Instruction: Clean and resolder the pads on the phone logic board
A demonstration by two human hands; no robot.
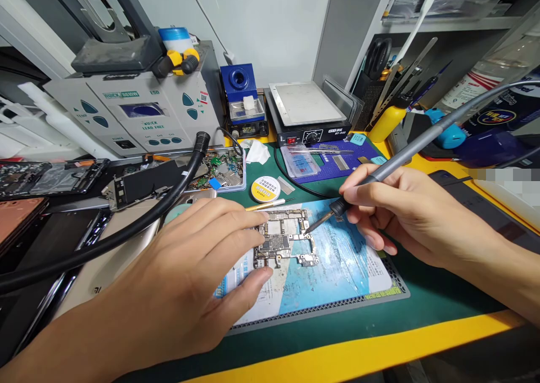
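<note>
Fingers of your left hand [185, 282] lie flat and spread, pinning the circuit board [283, 238] onto the blue mat [337, 270]. Your right hand [396, 214] curls in a pen grip around the soldering iron [379, 172], its tip touching the board's right edge.

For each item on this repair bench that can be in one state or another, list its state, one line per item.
circuit board: flat on the mat, pinned by fingers.
soldering iron: gripped, tip touching the board's right edge.
left hand: pressing the board.
right hand: closed round the iron.
solder station display: lit.
paste tin: lid on.
hot plate: nothing on it.
</note>
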